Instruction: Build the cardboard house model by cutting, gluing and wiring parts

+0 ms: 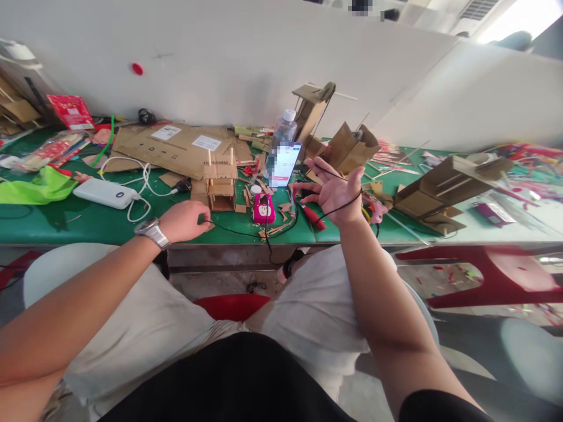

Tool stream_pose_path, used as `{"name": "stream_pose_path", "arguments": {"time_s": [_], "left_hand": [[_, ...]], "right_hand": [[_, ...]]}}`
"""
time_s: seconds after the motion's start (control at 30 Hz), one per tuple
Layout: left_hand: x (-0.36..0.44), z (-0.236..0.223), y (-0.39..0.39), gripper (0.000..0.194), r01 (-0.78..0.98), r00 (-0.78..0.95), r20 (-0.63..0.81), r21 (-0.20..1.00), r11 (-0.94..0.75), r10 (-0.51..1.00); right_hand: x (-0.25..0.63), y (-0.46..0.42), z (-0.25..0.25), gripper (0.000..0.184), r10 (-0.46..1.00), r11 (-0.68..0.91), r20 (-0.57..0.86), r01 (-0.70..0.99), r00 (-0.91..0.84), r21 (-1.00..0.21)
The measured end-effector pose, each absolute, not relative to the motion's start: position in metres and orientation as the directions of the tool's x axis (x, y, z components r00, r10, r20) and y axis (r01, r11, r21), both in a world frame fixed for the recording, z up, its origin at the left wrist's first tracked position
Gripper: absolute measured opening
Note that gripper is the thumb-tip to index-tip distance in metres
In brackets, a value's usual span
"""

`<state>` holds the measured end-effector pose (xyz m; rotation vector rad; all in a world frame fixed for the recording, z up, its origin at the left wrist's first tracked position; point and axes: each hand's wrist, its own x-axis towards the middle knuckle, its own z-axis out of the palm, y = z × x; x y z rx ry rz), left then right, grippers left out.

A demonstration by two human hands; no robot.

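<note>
My left hand (187,220), with a metal watch on its wrist, rests on the green table (53,220) with its fingers curled round a thin black cord (237,230). The cord runs right along the table edge and is looped round my right hand (336,193), which is raised palm-up with its fingers spread. A small cardboard house model (220,183) stands just behind my left hand. A pink pouch (263,208) and a phone (284,164) leaning on a water bottle (282,132) lie between my hands.
A white power bank (105,193) with a white cable lies at left, beside flat cardboard sheets (176,146). Cardboard structures (444,184) and scraps crowd the right side. A red stool (488,275) stands at right; a red-handled tool (313,217) lies under my right hand.
</note>
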<state>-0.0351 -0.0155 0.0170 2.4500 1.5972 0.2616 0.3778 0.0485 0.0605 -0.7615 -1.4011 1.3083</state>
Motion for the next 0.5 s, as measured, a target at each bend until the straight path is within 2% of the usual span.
{"name": "stream_pose_path", "arguments": {"time_s": [0.13,0.27,0.4,0.5], "left_hand": [[-0.055,0.029,-0.01,0.019,0.947,0.281,-0.014,0.164,-0.275,0.96],[-0.075,0.044,-0.003,0.021,0.991,0.102,0.01,0.084,-0.103,0.995],[-0.092,0.06,-0.001,0.027,0.997,-0.039,0.052,0.072,0.035,0.998],[-0.1,0.07,-0.001,0.029,0.989,-0.115,0.058,0.1,0.109,0.992]], "right_hand": [[0.378,0.05,0.064,0.094,0.944,0.218,0.266,-0.239,-0.194,-0.946],[0.378,0.052,0.066,0.093,0.952,0.275,0.303,-0.295,-0.051,-0.915],[0.378,0.05,0.066,0.082,0.946,0.32,0.316,-0.326,0.067,-0.89],[0.374,0.046,0.068,0.082,0.952,0.304,0.294,-0.34,0.083,-0.89]]}}
